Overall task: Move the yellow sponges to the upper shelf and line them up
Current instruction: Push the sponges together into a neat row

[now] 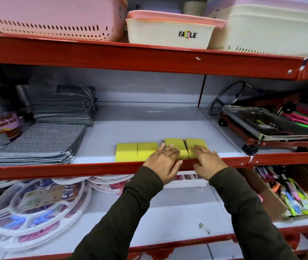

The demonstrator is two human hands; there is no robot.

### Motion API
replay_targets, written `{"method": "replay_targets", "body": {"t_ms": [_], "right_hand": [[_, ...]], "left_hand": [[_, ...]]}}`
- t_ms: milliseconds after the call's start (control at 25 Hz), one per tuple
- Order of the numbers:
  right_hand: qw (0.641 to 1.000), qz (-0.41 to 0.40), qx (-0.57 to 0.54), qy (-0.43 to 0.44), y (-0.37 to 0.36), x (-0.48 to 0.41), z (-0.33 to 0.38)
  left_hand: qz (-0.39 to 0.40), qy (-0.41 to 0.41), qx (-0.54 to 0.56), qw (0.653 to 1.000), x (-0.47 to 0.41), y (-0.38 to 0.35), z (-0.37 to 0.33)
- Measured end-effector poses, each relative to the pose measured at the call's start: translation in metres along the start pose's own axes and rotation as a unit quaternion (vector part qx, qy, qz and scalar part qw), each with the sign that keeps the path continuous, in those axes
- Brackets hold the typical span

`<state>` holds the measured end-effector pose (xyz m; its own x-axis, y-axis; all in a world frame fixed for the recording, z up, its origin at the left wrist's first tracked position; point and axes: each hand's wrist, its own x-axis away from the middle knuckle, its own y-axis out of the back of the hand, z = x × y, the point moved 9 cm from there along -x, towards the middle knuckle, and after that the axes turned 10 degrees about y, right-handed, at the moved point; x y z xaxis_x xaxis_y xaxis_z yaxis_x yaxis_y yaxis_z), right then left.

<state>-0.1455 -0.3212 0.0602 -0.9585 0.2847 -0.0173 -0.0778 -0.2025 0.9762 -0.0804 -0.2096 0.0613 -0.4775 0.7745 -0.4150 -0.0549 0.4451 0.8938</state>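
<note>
Several yellow sponges stand in a row along the front of the white middle shelf [149, 126]. The two on the left [126, 152] [146, 149] sit side by side and flush. The two on the right [174, 144] [195, 143] sit slightly further back. My left hand [163, 162] lies flat over the red shelf lip, fingertips touching the third sponge. My right hand [207, 160] rests on the front of the rightmost sponge, fingers spread. Neither hand grips anything.
Stacks of grey cloths [42, 145] lie to the left. A steel-topped trolley on wheels [267, 126] stands to the right. Baskets and a white tub [170, 32] fill the shelf above. Round clip hangers [36, 209] and a box of packaged items [297, 197] sit below.
</note>
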Motion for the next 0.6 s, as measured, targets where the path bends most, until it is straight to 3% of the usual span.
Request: {"method": "replay_targets", "body": {"t_ms": [120, 360, 600], "right_hand": [[1.0, 0.009, -0.001, 0.01, -0.007, 0.001, -0.006], [0.999, -0.001, -0.009, 0.052, -0.009, 0.007, 0.002], [0.997, -0.014, -0.015, 0.07, -0.013, 0.009, 0.013]], "left_hand": [[0.043, 0.023, -0.018, 0.999, -0.004, -0.019, -0.005], [-0.05, 0.022, -0.069, 0.996, 0.015, -0.011, 0.0], [-0.068, 0.033, -0.072, 0.994, 0.022, -0.003, 0.0]]}}
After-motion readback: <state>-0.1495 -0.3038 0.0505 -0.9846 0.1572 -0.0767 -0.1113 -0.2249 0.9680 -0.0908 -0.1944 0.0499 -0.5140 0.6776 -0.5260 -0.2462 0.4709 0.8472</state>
